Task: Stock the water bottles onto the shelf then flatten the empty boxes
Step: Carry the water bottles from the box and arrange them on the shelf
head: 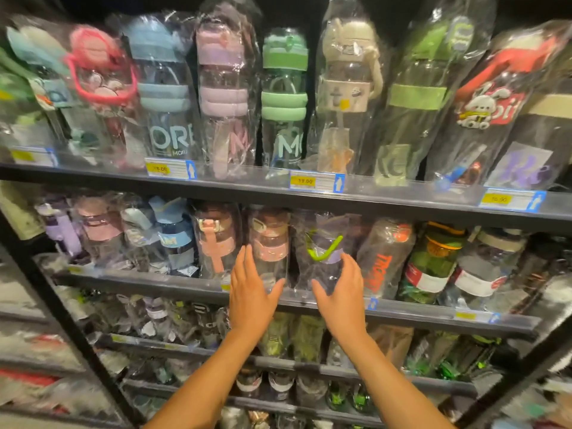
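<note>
Both my hands reach to the second shelf [192, 284] from the top. My left hand [252, 291] has straight fingers and lies against the front of a plastic-wrapped bottle with a pink band [270, 243]. My right hand [342, 292] is spread beside a wrapped clear bottle with a lime-green strap [325, 246], its fingers at that bottle's right side. The two bottles stand upright next to each other. Whether either hand presses or merely touches is unclear. No box is in view.
The top shelf [247, 188] carries tall wrapped bottles with blue, lilac, green and beige lids. Yellow price tags [305, 181] sit on the shelf edges. More wrapped bottles [433, 261] crowd the second shelf and the lower shelves. A black upright [62, 305] frames the left side.
</note>
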### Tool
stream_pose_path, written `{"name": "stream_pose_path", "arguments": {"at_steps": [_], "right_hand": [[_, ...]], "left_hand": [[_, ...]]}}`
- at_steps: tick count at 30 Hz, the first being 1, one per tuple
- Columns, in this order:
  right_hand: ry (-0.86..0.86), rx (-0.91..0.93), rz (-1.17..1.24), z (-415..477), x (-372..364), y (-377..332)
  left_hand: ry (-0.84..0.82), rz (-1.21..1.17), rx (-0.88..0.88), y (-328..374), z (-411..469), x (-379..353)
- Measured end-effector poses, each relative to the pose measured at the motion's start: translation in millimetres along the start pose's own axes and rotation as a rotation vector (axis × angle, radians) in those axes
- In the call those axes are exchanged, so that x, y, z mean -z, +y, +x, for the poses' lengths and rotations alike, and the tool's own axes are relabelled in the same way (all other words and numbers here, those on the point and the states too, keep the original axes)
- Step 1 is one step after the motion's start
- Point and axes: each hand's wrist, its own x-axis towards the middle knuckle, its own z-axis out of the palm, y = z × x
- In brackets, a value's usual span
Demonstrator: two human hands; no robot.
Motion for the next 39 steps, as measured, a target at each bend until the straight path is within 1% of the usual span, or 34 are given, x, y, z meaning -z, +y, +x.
{"name": "stream_pose_path", "arguments": {"at_steps": [4,7,10,13,16,19,24,27,31,35,37,39], "right_hand": [[0.011,-0.135,-0.022,5,-14,-4],[-0.01,-0.233,-0.015,14,-20,-2],[-0.017,-0.259,-0.013,24,-24,1],[-0.024,-0.286,-0.024,33,-30,2],[-0.031,-0.31,-0.036,38,-32,5],[-0.036,-0.331,-0.042,40,-34,5],[-0.009,-0.339,-0.113,43,-34,4],[-0.008,-0.313,-0.118,40,-34,7],[-0.078,-0.291,-0.086,44,-27,11],[-0.147,-0.292,-0.106,49,-22,14],[-0.153,-0.294,-0.133,47,-26,10],[-0.121,-0.316,-0.178,47,-33,4]], "left_hand": [[-0.081,-0.114,0.052,-9,9,0],[-0.144,-0.148,0.088,-12,17,-3],[-0.205,-0.131,0.107,-17,25,-8],[-0.224,-0.09,0.163,-20,36,-10],[-0.232,-0.059,0.194,-19,42,-14],[-0.194,-0.015,0.152,-19,44,-20],[-0.152,-0.034,0.165,-17,44,-24],[-0.148,-0.062,0.178,-18,41,-26],[-0.159,-0.044,0.187,-19,40,-26],[-0.159,-0.055,0.177,-21,39,-26],[-0.146,-0.045,0.176,-19,37,-26],[-0.144,-0.032,0.175,-17,36,-26]]}}
